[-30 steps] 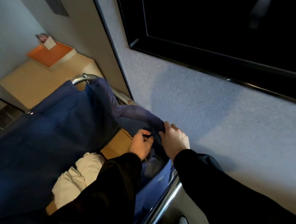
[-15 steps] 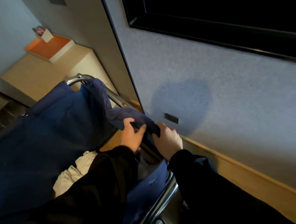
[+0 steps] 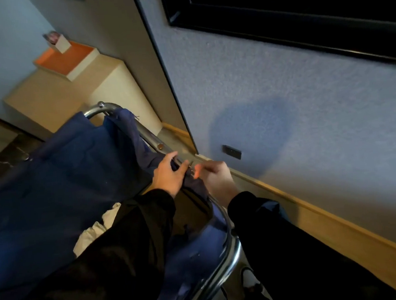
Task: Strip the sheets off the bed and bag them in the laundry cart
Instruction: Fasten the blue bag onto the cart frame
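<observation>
A laundry cart with a chrome tube frame (image 3: 230,247) carries a dark blue cloth bag (image 3: 62,181). White sheets (image 3: 97,230) lie bunched inside the bag, partly hidden by my left sleeve. My left hand (image 3: 168,174) grips a fold of the bag's blue edge (image 3: 192,182) at the frame's right rail. My right hand (image 3: 213,178) is just right of it, fingers curled and pinching the same edge; it is blurred. Both sleeves are black.
A blue-grey wall (image 3: 306,110) with a wooden skirting board (image 3: 323,214) runs close along the cart's right side. A black-framed panel (image 3: 300,11) hangs above. A beige cabinet (image 3: 73,97) with an orange tray (image 3: 66,60) stands behind the cart.
The view has tilted down, showing more skirting board. Both hands stay on the bag's edge at the right rail; the right hand has shifted slightly right of the left.
</observation>
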